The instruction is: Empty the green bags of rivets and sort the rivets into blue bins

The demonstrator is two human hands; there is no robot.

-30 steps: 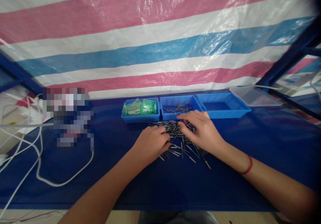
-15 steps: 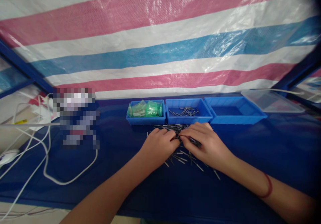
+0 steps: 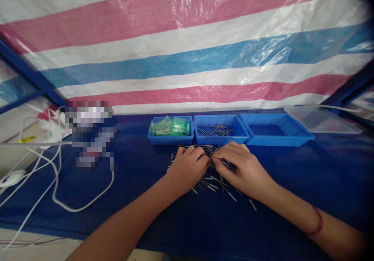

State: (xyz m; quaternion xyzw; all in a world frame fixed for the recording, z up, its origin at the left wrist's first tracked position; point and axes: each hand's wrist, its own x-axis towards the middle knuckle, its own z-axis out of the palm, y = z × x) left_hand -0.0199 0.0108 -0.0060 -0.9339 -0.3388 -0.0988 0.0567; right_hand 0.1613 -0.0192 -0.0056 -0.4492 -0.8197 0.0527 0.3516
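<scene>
A heap of thin dark metal pins [image 3: 209, 183] lies on the blue table [image 3: 175, 222] in front of three blue trays. My left hand [image 3: 188, 169] rests on the heap with its fingers curled down among the pins. My right hand [image 3: 241, 167] lies beside it, thumb and fingers pinched on several pins, fingertips almost touching the left hand's. The left tray [image 3: 170, 129] holds green plastic bags. A few pins lie in the middle tray [image 3: 219, 130]. The right tray [image 3: 274, 129] looks bare inside.
A clear plastic lid [image 3: 320, 120] lies at the far right behind the trays. White cables [image 3: 58, 183] loop over the table's left side beside a blurred-out object [image 3: 90, 134]. A striped pink, white and blue tarp [image 3: 187, 50] hangs behind the table.
Both hands have drawn together over the heap; the right hand's flat fingers have closed into a pinch on pins. The view has shifted slightly to the left.
</scene>
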